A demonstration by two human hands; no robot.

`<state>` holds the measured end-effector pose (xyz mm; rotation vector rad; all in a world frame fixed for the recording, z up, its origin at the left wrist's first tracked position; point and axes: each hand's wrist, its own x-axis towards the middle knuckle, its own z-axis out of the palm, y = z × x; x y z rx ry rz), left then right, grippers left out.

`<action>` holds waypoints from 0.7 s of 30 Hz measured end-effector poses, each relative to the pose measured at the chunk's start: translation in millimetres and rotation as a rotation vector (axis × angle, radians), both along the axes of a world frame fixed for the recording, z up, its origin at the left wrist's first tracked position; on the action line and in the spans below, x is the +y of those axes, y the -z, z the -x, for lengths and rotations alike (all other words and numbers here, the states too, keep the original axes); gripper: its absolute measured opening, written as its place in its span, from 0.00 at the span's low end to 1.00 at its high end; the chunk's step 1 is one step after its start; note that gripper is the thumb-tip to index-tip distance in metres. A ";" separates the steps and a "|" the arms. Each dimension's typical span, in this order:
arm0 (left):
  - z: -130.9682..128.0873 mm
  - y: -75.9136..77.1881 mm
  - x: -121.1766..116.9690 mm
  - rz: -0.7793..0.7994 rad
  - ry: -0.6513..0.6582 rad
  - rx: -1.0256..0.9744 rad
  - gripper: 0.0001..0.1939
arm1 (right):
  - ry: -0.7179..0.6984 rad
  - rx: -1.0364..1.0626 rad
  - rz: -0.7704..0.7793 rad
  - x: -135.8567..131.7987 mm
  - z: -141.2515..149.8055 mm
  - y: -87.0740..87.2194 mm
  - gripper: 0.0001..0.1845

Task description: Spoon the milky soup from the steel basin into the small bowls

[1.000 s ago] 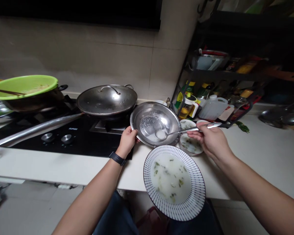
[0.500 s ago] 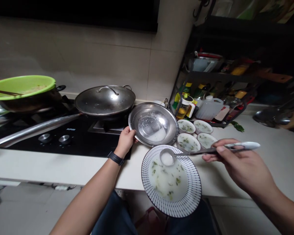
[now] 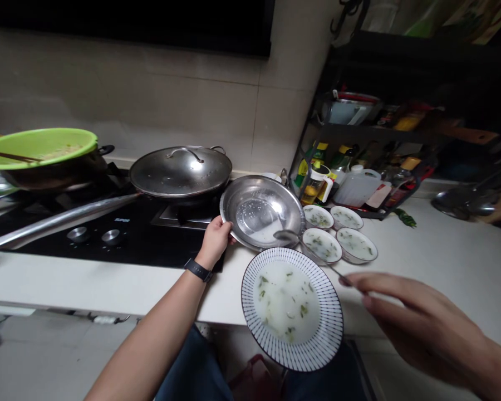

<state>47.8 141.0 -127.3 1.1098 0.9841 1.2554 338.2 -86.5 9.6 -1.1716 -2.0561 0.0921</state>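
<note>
My left hand (image 3: 217,238) pinches the near-left rim of a steel basin (image 3: 259,195), which tilts toward me with a little milky liquid pooled low in it. A ladle (image 3: 317,257) is gripped by its handle in my right hand (image 3: 417,317); its bowl hangs at the basin's lower right edge. Below the basin sits a patterned plate (image 3: 329,312) of pale liquid with green bits, at the counter's front edge. Just right of the basin stand several small bowls (image 3: 357,245) of similar liquid with green leaves.
A lidded wok (image 3: 179,172) stands on the black gas hob (image 3: 137,239). At the left, a green basin (image 3: 45,145) with chopsticks rests over a dark pot. Bottles and a clear jug (image 3: 358,186) fill the rack behind the bowls. More ladles (image 3: 459,203) lie at the right.
The ladle's bowl has moved from over the plate up to the basin's edge, and its handle now slants down to the right. My right hand has lowered; my left hand keeps its hold.
</note>
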 end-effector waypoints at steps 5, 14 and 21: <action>0.2 0.4 -0.4 0.002 0.002 -0.003 0.06 | 0.126 0.046 -0.144 87.3 -4.0 29.5 0.08; 0.4 1.1 1.2 0.004 0.007 0.008 0.05 | 0.307 0.379 0.198 130.9 -1.3 69.8 0.11; 0.2 -0.1 0.6 0.001 0.010 0.006 0.06 | 0.511 1.156 0.535 142.8 8.1 64.0 0.08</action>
